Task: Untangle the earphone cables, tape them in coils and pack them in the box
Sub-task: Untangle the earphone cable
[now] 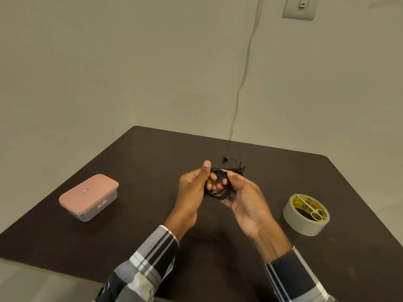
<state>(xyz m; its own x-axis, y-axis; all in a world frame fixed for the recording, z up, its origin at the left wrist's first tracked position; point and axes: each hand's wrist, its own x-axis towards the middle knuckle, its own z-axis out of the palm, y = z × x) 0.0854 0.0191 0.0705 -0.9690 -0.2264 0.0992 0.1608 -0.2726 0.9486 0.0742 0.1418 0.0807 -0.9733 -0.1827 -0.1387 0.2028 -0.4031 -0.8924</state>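
Holding black earphone coil point(218, 188) mid-surface: our left hand point(192, 188) fingers curled through loops, right hand point(244, 197) pinching rim. Loose earphone tangle point(236, 165) just beyond. Box point(89, 197) shut, left; tape roll point(305, 216) with scissors point(314, 211) on top, right.

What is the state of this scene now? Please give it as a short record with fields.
surface: dark table
left hand: left hand holds the black coil
right hand: right hand holds the same coil
coil: earphone cable coil, wound in loops between both hands
other cable: tangled earphones lying behind the hands
box: box with pink lid, closed, on the person's left
tape: tape roll lying flat on the right
scissors: small scissors resting on the tape roll
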